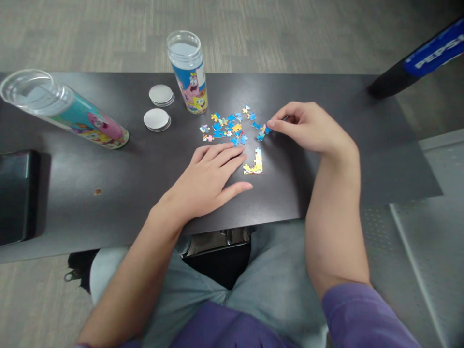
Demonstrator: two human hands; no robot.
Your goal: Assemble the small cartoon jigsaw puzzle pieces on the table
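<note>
My left hand (213, 179) lies flat on the dark table, fingers stretched out, its fingertips at the lower edge of a loose spread of jigsaw pieces (226, 126). Just right of those fingers is a small joined corner of the puzzle (256, 164), mostly yellow and L-shaped. At the right side of the spread, my right hand (308, 126) pinches a blue puzzle piece (268, 130) between thumb and forefinger. Other blue and multicoloured pieces lie close to its fingertips.
A clear-topped cartoon tube (192, 82) stands behind the pieces; a larger one (83, 113) stands at left. Two stacks of white discs (157, 119) lie between them. A black box-like object (18, 195) is at far left, a Pepsi-labelled bottle (416, 63) at far right.
</note>
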